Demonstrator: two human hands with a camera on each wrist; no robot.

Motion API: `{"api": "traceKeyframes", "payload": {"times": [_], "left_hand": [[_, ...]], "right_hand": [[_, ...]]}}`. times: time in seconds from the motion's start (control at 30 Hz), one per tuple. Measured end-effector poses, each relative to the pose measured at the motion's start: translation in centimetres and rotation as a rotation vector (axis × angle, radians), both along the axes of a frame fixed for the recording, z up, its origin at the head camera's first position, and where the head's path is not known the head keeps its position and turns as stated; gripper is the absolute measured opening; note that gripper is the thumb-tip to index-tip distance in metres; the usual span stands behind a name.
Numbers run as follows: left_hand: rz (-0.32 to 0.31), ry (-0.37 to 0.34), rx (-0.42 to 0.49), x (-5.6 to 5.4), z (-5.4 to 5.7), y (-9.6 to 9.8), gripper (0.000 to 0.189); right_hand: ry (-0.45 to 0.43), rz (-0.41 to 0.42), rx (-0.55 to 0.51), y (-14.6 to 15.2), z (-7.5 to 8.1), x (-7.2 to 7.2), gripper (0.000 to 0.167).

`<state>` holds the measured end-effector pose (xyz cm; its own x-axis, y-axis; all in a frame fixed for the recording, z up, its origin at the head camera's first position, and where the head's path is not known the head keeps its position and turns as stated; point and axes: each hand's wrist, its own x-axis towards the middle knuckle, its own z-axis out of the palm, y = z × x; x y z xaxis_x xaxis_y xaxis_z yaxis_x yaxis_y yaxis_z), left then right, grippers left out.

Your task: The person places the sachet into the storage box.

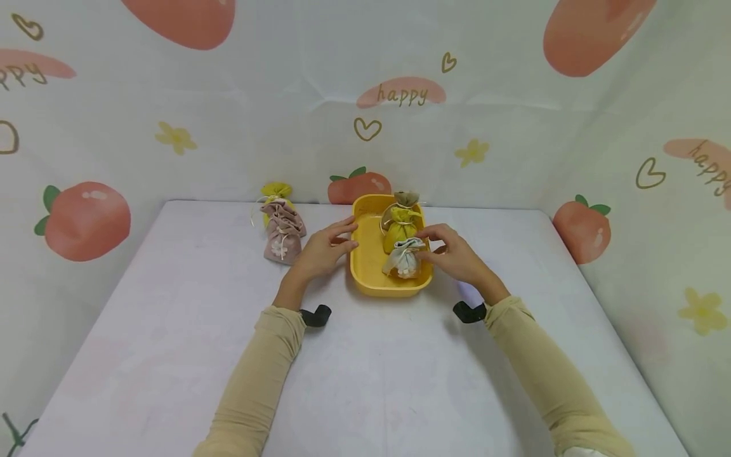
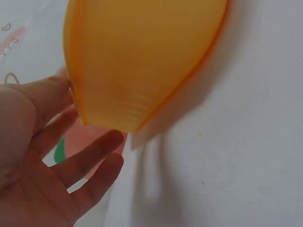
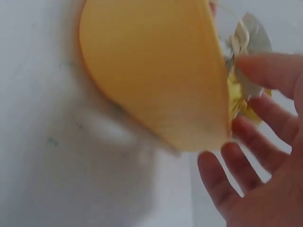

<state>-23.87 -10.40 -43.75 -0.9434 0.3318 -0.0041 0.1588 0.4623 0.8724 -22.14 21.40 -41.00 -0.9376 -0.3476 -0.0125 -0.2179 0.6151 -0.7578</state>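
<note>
A yellow plastic tray [image 1: 365, 279] stands on the white table. Along its right side lie three drawstring pouches: a white-grey pouch [image 1: 404, 261] in front, a yellow pouch [image 1: 396, 236] behind it, and a brown pouch [image 1: 407, 199] at the back. My left hand [image 1: 325, 249] is at the tray's left rim, its thumb against the wall and its fingers spread. At the right rim is my right hand [image 1: 454, 254]; its thumb and forefinger lie loosely at the gathered neck of the white-grey pouch, the other fingers extended beside the tray.
Left of the tray lies a mauve pouch [image 1: 283, 231] with a white flower, overlapping another yellow pouch [image 1: 276, 189] near the table's back edge. A printed white curtain [image 1: 308, 152] hangs behind the table [image 1: 365, 374]. Black wrist mounts [image 1: 315, 316] sit on both wrists.
</note>
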Motion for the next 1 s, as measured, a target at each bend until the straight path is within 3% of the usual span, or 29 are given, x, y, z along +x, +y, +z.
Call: {"api": "traceKeyframes", "payload": {"times": [0.27, 0.4, 0.6, 0.77, 1.0], "left_hand": [[0.076, 0.074, -0.038, 0.9, 2.4, -0.1, 0.045], [0.097, 0.122, 0.006, 1.6, 4.1, -0.6, 0.041], [0.151, 0.249, 0.093, 2.8, 6.6, -2.1, 0.036], [0.278, 0.338, 0.135, 3.5, 7.8, -4.1, 0.034], [0.535, 0.424, 0.064, 3.3, 7.4, -6.8, 0.029]], "right_hand": [[-0.116, 0.083, -0.131, 2.2, -2.1, -0.4, 0.052], [-0.155, 0.105, -0.188, 2.8, -2.8, -0.5, 0.049], [-0.148, 0.129, -0.248, 3.4, -3.9, -0.3, 0.045], [-0.115, 0.139, -0.317, 3.5, -4.8, -0.4, 0.042], [-0.129, 0.114, -0.352, 3.4, -5.6, -0.3, 0.04]]}}
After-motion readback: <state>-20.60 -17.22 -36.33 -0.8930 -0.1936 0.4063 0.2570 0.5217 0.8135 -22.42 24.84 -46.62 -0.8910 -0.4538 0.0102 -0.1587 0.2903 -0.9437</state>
